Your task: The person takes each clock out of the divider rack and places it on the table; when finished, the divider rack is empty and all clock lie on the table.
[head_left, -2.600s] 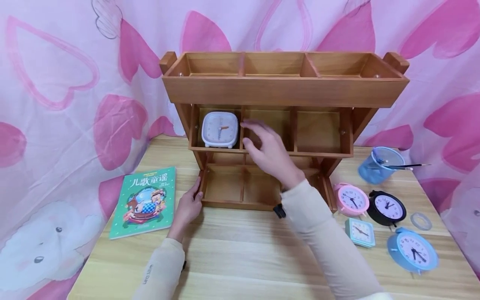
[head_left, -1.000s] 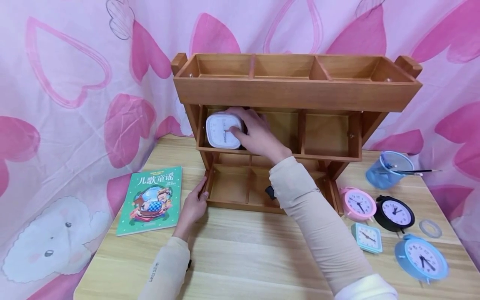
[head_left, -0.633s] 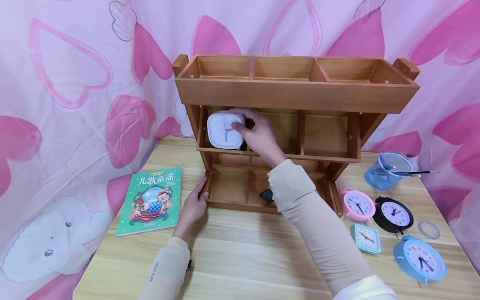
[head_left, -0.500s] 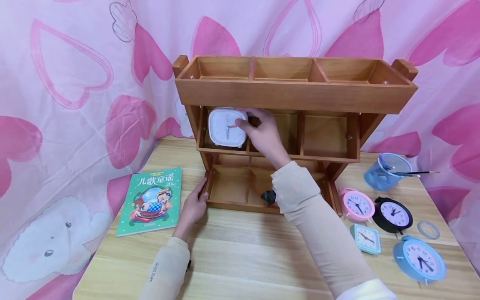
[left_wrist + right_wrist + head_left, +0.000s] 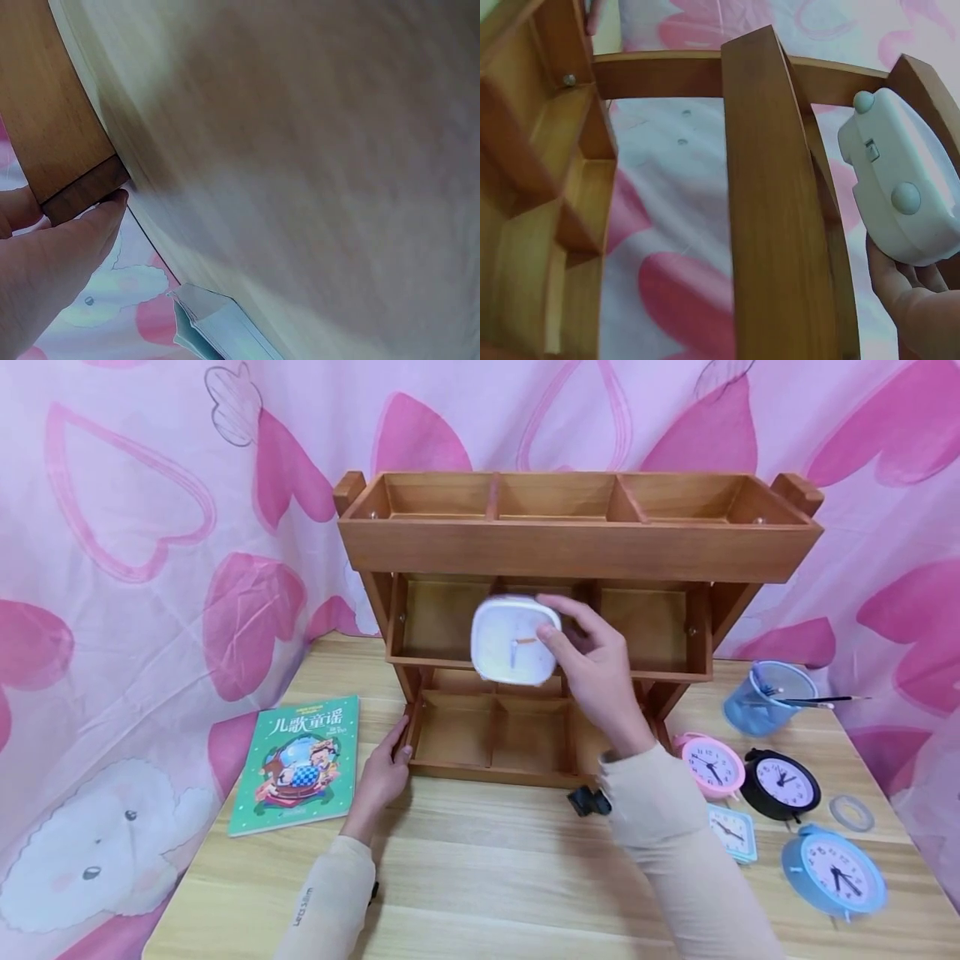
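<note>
A white square alarm clock (image 5: pixel 504 647) with rounded corners is held in front of the middle tier of a brown wooden shelf (image 5: pixel 577 550). My right hand (image 5: pixel 603 681) pinches its right side, thumb on the face and fingers behind. Two round feet show on the underside of the clock (image 5: pixel 907 161) in the right wrist view, with the right hand (image 5: pixel 934 319) at its edge. At the shelf's lower left corner is my left hand (image 5: pixel 381 777). The left wrist view has the left hand (image 5: pixel 64 259) gripping the wooden corner between thumb and fingers.
A green children's book (image 5: pixel 296 764) lies on the left. On the right are a pink clock (image 5: pixel 708 766), a black clock (image 5: pixel 782 783), a small teal clock (image 5: pixel 731 832), a blue clock (image 5: pixel 834 870), a tape roll (image 5: pixel 852 812) and a blue mesh pen cup (image 5: pixel 767 702).
My right hand has reached to the white clock in the upper left compartment of the middle tier, gripped it and drawn it out rightward and toward me. The left hand has stayed at the shelf corner.
</note>
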`<state>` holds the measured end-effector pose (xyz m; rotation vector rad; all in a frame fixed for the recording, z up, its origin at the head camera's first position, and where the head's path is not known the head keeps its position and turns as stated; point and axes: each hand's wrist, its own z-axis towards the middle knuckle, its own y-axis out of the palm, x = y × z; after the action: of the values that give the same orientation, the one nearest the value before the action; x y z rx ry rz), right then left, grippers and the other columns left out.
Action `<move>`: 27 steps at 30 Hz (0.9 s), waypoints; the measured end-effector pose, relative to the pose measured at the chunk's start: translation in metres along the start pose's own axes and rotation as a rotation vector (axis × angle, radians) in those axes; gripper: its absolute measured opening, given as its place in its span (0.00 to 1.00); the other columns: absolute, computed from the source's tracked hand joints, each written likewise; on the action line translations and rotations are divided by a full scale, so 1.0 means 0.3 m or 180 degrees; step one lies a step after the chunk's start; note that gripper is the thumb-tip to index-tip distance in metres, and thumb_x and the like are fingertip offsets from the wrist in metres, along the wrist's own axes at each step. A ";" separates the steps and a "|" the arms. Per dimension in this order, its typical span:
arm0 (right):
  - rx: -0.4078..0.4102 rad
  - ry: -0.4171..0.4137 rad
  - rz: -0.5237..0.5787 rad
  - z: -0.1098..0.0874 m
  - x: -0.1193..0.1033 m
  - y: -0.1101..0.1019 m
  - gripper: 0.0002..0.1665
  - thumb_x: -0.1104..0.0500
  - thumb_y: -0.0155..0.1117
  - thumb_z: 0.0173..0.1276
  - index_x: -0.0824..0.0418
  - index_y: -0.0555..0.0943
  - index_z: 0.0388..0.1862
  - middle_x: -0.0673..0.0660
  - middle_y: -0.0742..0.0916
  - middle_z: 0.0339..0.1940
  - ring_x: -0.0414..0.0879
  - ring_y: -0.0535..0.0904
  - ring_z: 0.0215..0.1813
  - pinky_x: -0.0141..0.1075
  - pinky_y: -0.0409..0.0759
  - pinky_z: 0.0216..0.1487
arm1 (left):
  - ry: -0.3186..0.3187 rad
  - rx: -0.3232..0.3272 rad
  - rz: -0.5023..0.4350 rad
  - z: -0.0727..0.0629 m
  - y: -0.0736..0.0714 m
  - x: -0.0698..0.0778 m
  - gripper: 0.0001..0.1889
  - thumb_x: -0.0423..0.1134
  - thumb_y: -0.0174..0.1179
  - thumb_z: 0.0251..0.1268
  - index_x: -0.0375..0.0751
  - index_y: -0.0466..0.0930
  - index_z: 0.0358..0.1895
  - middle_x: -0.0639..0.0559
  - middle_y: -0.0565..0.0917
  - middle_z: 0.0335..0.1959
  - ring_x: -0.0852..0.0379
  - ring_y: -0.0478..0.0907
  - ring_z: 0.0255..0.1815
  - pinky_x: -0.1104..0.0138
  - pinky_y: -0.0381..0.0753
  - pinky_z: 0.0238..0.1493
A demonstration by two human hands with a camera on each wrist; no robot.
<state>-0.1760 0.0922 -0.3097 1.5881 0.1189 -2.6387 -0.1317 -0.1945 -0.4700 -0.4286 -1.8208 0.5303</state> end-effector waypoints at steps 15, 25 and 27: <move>0.0168 0.0813 -0.1406 -0.448 0.062 -0.359 0.21 0.63 0.63 0.72 0.61 0.80 0.63 0.40 0.82 0.53 0.31 0.79 0.48 0.21 0.79 0.44 | -0.0061 -0.0020 0.0023 -0.006 0.007 0.010 0.29 0.39 0.42 0.81 0.60 0.49 0.80 0.42 0.54 0.80 0.36 0.52 0.78 0.41 0.55 0.73; 0.0022 0.1841 -0.2046 -0.758 0.121 -0.616 0.25 0.51 0.62 0.73 0.57 0.78 0.66 0.23 0.78 0.54 0.12 0.67 0.52 0.14 0.74 0.42 | -0.0104 -0.0027 0.0039 -0.007 0.005 0.015 0.30 0.39 0.43 0.81 0.61 0.49 0.80 0.40 0.55 0.79 0.36 0.56 0.77 0.42 0.60 0.71; 0.0002 0.2186 -0.2142 -0.799 0.135 -0.656 0.29 0.46 0.61 0.73 0.58 0.76 0.68 0.21 0.76 0.50 0.10 0.64 0.50 0.14 0.72 0.41 | -0.0117 -0.0031 0.0042 -0.006 0.003 0.014 0.30 0.39 0.42 0.81 0.62 0.49 0.80 0.41 0.54 0.80 0.36 0.55 0.77 0.42 0.59 0.72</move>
<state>-0.0020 0.3107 -0.4504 2.7689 0.8017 -2.2792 -0.1310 -0.1912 -0.4668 -0.4403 -1.8577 0.5418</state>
